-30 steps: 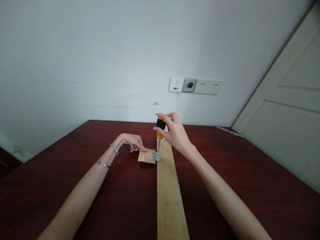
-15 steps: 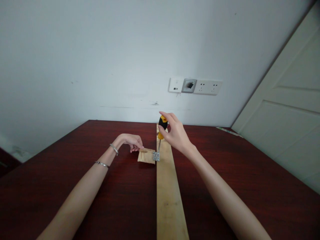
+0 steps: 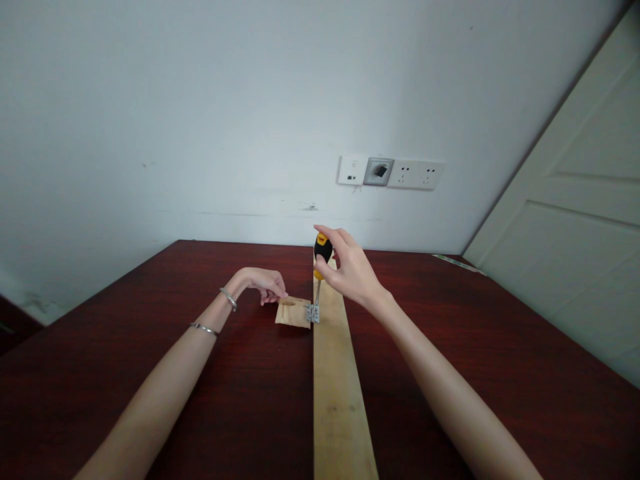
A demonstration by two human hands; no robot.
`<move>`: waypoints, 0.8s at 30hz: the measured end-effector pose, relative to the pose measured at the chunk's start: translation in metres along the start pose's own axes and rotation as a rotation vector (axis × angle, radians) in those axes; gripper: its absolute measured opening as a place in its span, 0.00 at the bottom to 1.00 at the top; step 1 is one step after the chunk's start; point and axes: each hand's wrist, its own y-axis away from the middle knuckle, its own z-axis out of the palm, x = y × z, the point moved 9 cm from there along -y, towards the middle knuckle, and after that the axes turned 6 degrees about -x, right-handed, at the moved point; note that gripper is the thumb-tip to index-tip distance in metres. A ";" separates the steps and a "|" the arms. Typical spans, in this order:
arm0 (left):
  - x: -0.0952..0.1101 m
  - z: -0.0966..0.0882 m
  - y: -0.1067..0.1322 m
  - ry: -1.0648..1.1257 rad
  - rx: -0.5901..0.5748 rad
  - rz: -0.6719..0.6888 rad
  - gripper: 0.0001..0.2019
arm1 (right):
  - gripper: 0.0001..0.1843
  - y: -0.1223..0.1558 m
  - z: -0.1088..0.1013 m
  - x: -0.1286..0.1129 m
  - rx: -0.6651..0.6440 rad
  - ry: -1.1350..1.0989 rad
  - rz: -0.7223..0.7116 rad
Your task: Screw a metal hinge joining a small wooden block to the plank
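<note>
Screwdriver [image 3: 324,248] meets hinge [image 3: 313,313] at the edge of a long board [image 3: 341,393]

The right hand [image 3: 353,267] is partly closed, with thumb and fingers curled around the black and yellow handle of the screwdriver. The tool stands nearly upright over the left side of the board, its metal shaft running down to the right leaf of the hinge. Whether the tip sits in a screw is too small to tell.

The hinge bridges the left edge of the board and a small wood piece [image 3: 293,313] just to its left. The left hand [image 3: 267,283] is bent at the wrist, its fingers mostly curled in, and pinches the far edge of the wood piece near the far left corner. Two silver bracelets [image 3: 204,329] circle the left wrist and forearm.

The board lies on a dark red table [image 3: 225,407], running from the near edge of the view toward the far side. Beyond is a pale wall [image 3: 200,120] with a row of sockets [image 3: 416,175], right of centre; a black plug [image 3: 381,171] sits in one. A white panelled door [image 3: 575,220] stands at the right, and a thin strip [image 3: 459,264] lies at the table's far right.
</note>
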 end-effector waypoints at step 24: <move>-0.006 0.000 -0.002 -0.015 -0.004 -0.066 0.18 | 0.28 0.002 -0.014 0.002 0.094 0.025 0.013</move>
